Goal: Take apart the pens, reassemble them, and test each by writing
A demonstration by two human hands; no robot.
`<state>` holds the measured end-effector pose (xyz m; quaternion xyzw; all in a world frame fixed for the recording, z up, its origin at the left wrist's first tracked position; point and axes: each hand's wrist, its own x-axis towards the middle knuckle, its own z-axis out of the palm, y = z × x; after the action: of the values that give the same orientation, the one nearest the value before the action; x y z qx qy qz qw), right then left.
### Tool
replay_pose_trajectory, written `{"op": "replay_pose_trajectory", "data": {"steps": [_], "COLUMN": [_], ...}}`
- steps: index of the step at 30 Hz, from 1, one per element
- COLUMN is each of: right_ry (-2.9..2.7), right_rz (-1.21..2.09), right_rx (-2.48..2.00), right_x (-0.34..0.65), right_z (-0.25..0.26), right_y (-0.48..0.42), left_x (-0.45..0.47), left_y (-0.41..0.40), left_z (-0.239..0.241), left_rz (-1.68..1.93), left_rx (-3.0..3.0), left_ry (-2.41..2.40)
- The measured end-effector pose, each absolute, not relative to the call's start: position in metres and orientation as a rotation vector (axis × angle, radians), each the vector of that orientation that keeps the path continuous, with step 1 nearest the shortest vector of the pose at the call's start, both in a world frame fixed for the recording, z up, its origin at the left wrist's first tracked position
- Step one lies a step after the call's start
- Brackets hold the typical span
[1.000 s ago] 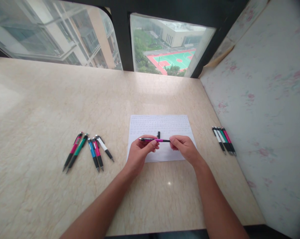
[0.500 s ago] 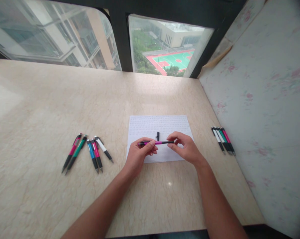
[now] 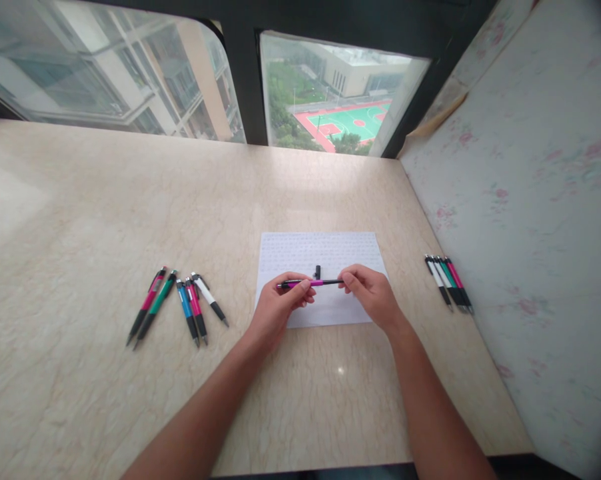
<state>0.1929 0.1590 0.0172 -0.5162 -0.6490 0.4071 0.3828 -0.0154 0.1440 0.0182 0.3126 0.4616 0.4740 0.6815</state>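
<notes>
Level above a white sheet of paper [image 3: 325, 248] covered in rows of faint marks is a magenta-and-black pen [image 3: 318, 283]. My left hand [image 3: 285, 300] is closed round its barrel, thumb on top. At the pen's right, a thin dark section reaches my right hand [image 3: 368, 292], whose thumb and fingers pinch the tip; the very end is hidden by the fingers. Just behind the pen, a small black piece [image 3: 318, 272] lies on the paper, its lower end partly covered.
Several loose pens lie left, among them a green pen [image 3: 155, 308], a blue pen [image 3: 186, 310] and a white pen [image 3: 210, 299]. A row of pens [image 3: 449, 283] rests beside the papered wall [image 3: 540, 253] at right. The marble-patterned surface [image 3: 130, 200] runs back to the windows.
My right thumb and fingers have closed more tightly on the pen's dark end, where they were looser before. The left hand keeps its hold; the view has shifted slightly.
</notes>
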Motion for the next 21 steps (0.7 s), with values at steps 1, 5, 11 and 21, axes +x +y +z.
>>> {"op": "replay_pose_trajectory", "data": {"steps": [1,5,11,21], "right_ry": [-1.664,-1.68,-1.594,-1.675], "right_rz": [1.029,0.994,1.095,0.983], "right_rx": [-1.342,-1.35,-1.251,-1.298], "right_x": [0.1929,0.1928,0.191,0.1899], "right_z": [0.0172,0.0188,0.0165,0.0199], "right_y": [0.1593,0.16,0.1591,0.1589], "left_x": [-0.0162,-0.0185,-0.0182,-0.0181], "left_y": [0.1445,0.1463,0.1463,0.1463], "left_z": [0.0182,0.0176,0.0168,0.0183], "left_rz": [1.064,1.067,1.077,1.075], "left_rx": [0.704,0.709,0.691,0.69], "left_ry": [1.039,1.052,1.033,1.019]}}
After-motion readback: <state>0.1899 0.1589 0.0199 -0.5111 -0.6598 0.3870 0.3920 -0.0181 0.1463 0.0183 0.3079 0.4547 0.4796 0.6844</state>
